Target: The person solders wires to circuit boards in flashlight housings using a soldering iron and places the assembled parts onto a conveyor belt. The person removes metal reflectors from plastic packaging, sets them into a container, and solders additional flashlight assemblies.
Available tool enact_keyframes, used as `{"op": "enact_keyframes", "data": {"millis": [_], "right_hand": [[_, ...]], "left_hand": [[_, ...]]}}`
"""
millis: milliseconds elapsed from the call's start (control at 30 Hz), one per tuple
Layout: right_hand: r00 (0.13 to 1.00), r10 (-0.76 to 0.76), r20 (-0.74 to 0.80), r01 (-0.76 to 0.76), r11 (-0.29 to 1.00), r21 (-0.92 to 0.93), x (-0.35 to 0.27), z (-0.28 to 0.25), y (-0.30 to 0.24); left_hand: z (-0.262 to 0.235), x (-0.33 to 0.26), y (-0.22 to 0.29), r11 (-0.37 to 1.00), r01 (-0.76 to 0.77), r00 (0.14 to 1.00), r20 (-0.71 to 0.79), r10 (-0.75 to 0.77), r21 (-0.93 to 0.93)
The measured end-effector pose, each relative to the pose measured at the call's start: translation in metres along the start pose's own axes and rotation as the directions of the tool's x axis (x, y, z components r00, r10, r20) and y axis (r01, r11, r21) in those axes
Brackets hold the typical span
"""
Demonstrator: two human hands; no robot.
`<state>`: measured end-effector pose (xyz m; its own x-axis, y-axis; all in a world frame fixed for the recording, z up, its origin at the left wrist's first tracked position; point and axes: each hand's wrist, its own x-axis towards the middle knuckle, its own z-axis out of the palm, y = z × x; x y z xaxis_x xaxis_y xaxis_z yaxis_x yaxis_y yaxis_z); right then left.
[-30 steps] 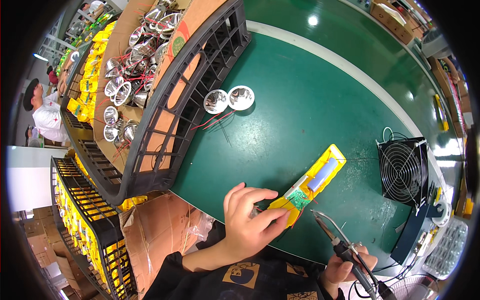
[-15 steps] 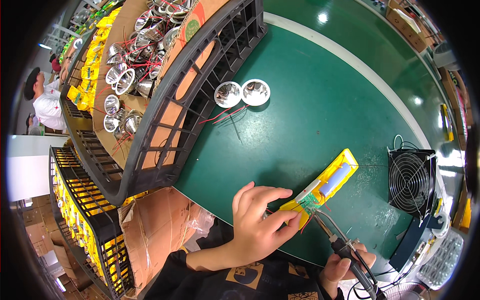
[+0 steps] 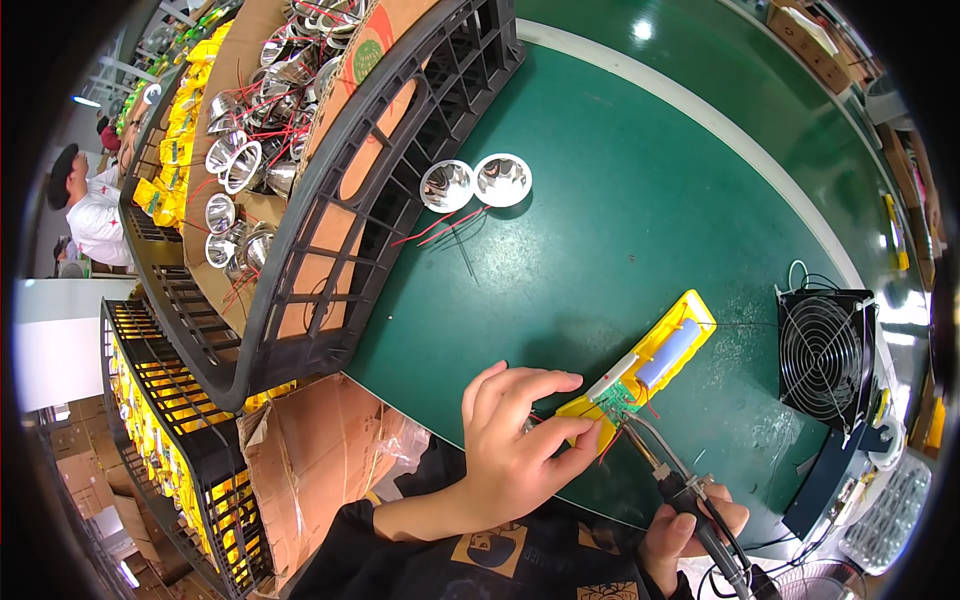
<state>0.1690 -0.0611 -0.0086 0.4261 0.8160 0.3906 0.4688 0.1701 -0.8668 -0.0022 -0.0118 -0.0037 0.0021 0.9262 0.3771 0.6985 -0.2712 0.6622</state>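
Note:
A long yellow plastic housing [image 3: 697,307] lies slantwise on the green table, with a blue cylindrical battery cell [image 3: 668,355] and a small green circuit board [image 3: 618,398] inside. My left hand [image 3: 520,425] grips its near end, thumb and bent fingers on either side. In my right hand [image 3: 690,530] is a soldering iron [image 3: 690,500] with a thin metal feed tube beside its shaft. Its tip meets the near edge of the board, where thin red and black wires stick out; the exact contact is too small to tell.
Two silver reflector cups [image 3: 503,180] with red wires lie farther back. At left, a black crate [image 3: 375,215] holds a cardboard box of similar cups; a second crate [image 3: 190,440] contains yellow parts. A black fan [image 3: 826,345] stands at right. A brown cardboard flap [image 3: 320,460] borders the table.
The view has shifted slightly, so the cups and crate sit a little farther left. Both hands keep nearly the same place, and the iron's tip stays at the board.

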Motion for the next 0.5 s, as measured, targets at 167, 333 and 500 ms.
{"op": "enact_keyframes", "data": {"millis": [167,333,500], "right_hand": [[1.000,0.018,0.002,-0.018,0.999,0.028,0.000,-0.001,0.002],[0.993,-0.119,-0.008,0.119,0.982,0.144,-0.002,-0.014,0.013],[0.994,-0.106,-0.032,0.109,0.984,0.144,-0.005,-0.019,0.018]], "left_hand": [[0.000,0.001,0.001,1.000,0.001,1.000,0.000,-0.001,0.007],[0.001,-0.001,-0.001,1.000,0.004,1.000,0.000,-0.004,0.001],[0.001,-0.002,0.001,1.000,0.011,1.000,0.002,-0.011,0.000]]}}
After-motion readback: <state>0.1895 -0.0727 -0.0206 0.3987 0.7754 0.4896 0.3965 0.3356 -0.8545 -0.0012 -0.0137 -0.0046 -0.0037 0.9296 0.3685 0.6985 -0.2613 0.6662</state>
